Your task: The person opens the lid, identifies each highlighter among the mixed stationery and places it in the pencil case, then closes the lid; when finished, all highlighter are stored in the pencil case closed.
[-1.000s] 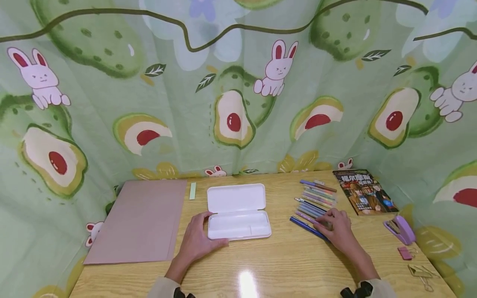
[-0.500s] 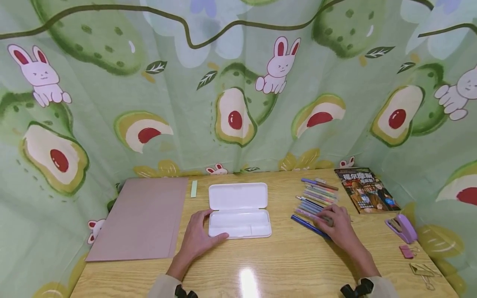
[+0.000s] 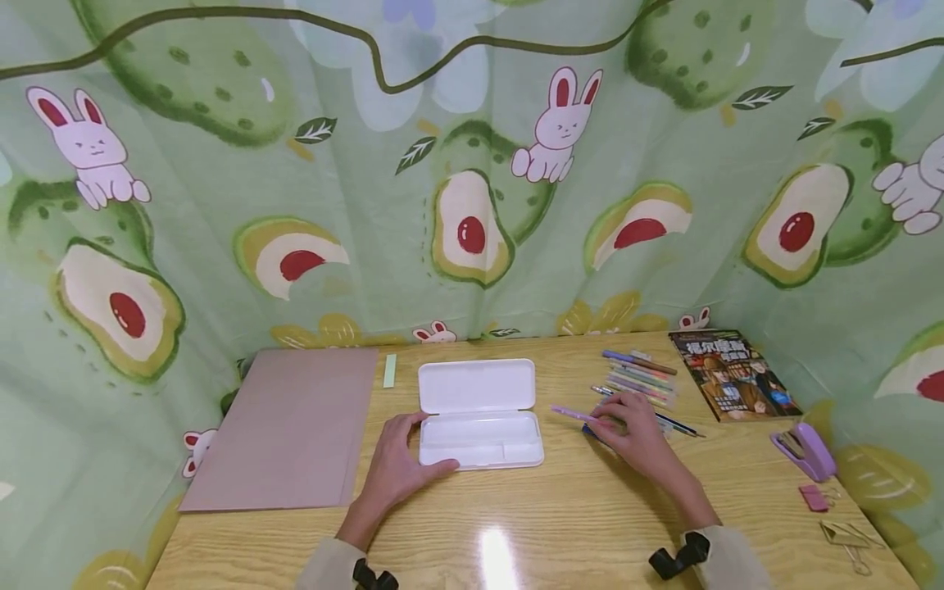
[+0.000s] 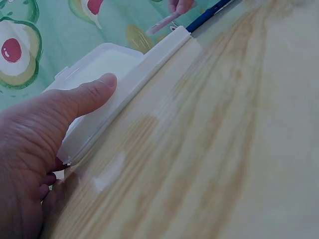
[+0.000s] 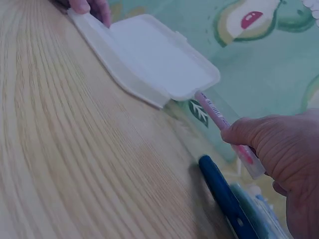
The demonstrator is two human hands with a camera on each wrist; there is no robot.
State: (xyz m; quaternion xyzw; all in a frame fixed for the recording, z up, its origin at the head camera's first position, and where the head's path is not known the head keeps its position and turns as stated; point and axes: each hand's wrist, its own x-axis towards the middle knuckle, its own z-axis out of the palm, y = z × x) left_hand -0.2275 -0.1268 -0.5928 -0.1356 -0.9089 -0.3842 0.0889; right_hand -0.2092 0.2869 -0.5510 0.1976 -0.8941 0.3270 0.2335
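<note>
A white pencil case [image 3: 457, 430] lies with its lid [image 3: 478, 385] raised, a small divider inside its tray. My left hand [image 3: 398, 460] grips its left end; in the left wrist view the thumb [image 4: 94, 94] lies over the front rim, fingers behind the end. My right hand [image 3: 636, 434] pinches a pink pen [image 5: 214, 112] between thumb and fingers, just right of the case, its end pointing toward the case. Under that hand lies a dark blue pen [image 5: 222, 191], partly hidden in the head view. Several coloured pens [image 3: 637, 383] and a dark pencil [image 3: 682, 427] lie beyond the hand.
A mauve folder [image 3: 288, 434] lies left, with a pale green strip [image 3: 389, 371] beside it. Right are a comic-style book [image 3: 730, 377], a purple stapler [image 3: 807, 451], a pink binder clip [image 3: 814, 498] and a gold one [image 3: 844, 534]. A patterned curtain [image 3: 369, 270] hangs behind the table.
My right hand has lifted the pink pen from the row and moved left with it toward the case. My left hand keeps its hold on the case. The head view has shifted slightly.
</note>
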